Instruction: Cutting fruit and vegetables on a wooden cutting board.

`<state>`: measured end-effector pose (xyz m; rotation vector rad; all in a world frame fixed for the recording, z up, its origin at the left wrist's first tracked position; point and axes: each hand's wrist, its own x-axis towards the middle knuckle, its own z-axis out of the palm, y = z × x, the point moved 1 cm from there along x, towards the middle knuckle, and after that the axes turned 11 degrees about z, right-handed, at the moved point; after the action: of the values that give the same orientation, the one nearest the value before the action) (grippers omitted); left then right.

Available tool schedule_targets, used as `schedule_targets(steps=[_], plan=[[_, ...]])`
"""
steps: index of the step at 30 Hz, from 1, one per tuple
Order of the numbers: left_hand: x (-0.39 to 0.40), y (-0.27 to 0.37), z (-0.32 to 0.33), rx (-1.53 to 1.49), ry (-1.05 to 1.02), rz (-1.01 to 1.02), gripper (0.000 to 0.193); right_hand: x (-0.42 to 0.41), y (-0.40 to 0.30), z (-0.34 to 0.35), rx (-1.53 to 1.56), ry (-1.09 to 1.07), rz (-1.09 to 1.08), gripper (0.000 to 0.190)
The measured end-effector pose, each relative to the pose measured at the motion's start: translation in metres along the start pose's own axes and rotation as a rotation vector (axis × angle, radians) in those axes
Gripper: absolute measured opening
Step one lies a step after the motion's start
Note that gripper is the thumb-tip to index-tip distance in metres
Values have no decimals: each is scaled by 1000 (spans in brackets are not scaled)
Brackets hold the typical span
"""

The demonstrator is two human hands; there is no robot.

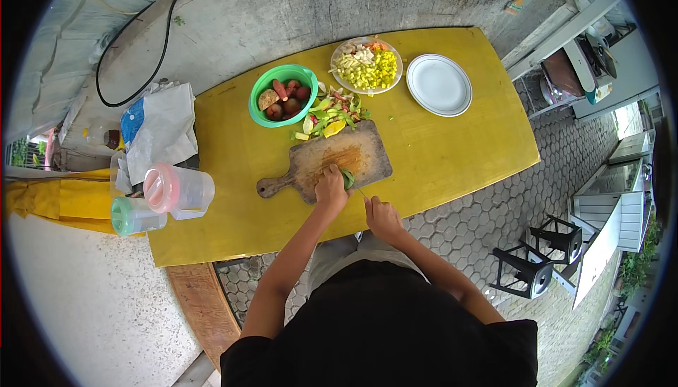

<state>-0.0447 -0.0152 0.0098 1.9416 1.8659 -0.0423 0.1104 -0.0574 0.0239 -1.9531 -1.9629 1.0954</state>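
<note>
A wooden cutting board (365,146) with a short handle lies on the yellow table, its middle stained orange. On its near edge my left hand (332,188) holds a green fruit or vegetable (347,178), partly hidden by the fingers. My right hand (382,216), just off the board's near right edge, is closed round a knife, of which only a thin bit of blade (362,192) shows, pointing at the green piece. Peelings and trimmings (333,111) lie heaped against the board's far edge.
Beyond the board stand a green bowl (253,109) of roots and fruit, a plate (336,72) of diced pieces and a white plate (439,85). Lidded plastic jugs (198,193) and a white bag (164,133) are at left. A concrete wall (296,11) backs the table (455,159).
</note>
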Motion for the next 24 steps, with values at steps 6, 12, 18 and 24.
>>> schedule_targets(steps=[6,12,18,24], plan=[[6,1,-1,-81,15,-25,70,-4,1,-3,-45,0,54,41],[9,-6,4,-68,-1,41,60,-2,-10,-18,-74,-60,63,44],[14,-6,5,-116,-2,15,54,30,-22,-8,-80,-104,63,44],[16,-2,6,-33,-48,-15,49,20,-23,-14,-147,-75,84,45]])
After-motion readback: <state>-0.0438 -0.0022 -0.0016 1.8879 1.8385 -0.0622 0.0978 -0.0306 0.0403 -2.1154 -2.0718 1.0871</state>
